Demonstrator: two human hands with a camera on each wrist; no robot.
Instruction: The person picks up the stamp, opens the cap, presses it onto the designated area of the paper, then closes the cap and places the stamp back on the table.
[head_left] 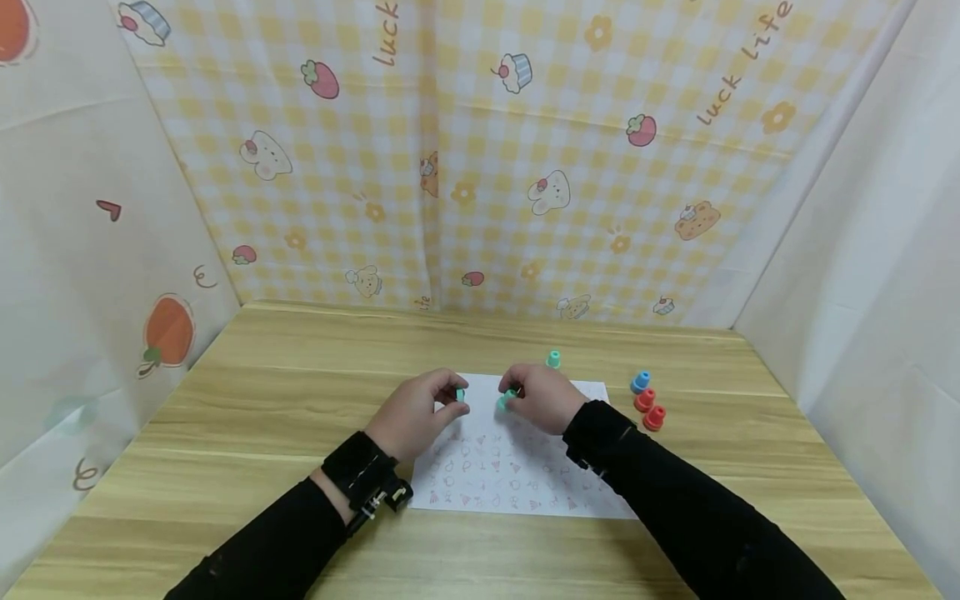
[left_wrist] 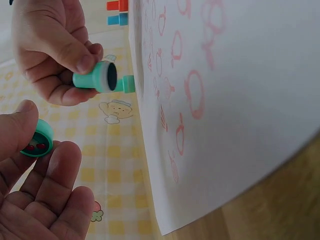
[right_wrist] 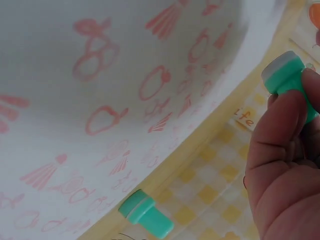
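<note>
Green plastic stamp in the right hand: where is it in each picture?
Head: green stamp below centre, slightly right.
Left wrist: green stamp upper left, dark end facing right.
Right wrist: green stamp upper right.
Shared landmark: white paper sheet with reddish drawings.

Uncapped green stamp (left_wrist: 89,80) of smooth plastic with faint sheen, green cap (left_wrist: 46,131) likewise smooth plastic, red stamps (head_left: 654,418) and blue stamp (head_left: 641,382) plastic-looking, matt white paper (left_wrist: 245,115), smooth wood-grain tabletop (head_left: 225,417) with low sheen, creased cloth backdrop (head_left: 495,237), matt black cloth sleeves (head_left: 270,542).
</note>
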